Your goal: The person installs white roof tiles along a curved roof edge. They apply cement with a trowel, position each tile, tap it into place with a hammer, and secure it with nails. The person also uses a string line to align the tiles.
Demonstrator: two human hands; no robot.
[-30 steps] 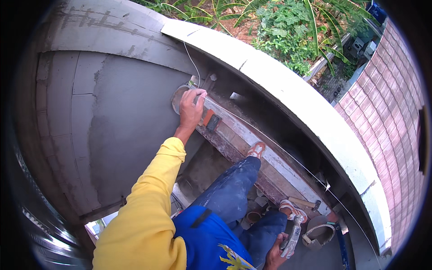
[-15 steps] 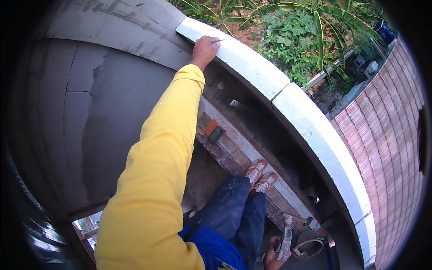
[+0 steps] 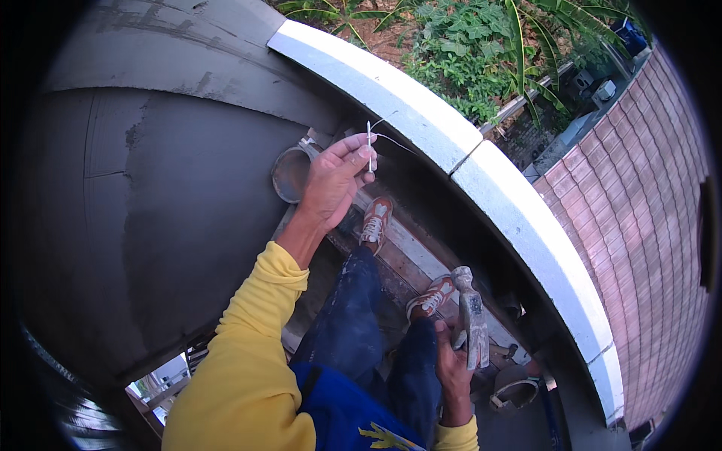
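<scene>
The white ledge (image 3: 519,199) runs from upper left to lower right, beyond both hands; the left hand (image 3: 335,180) is the nearer one to it; the right hand (image 3: 453,368) is closed around the hammer (image 3: 474,319), well apart, lower and to the right; the nail (image 3: 369,146) is pinched in the left fingertips, its long axis almost vertical in the view

Yellow sleeve (image 3: 248,346), hammer (image 3: 474,319) seemingly grey
</scene>
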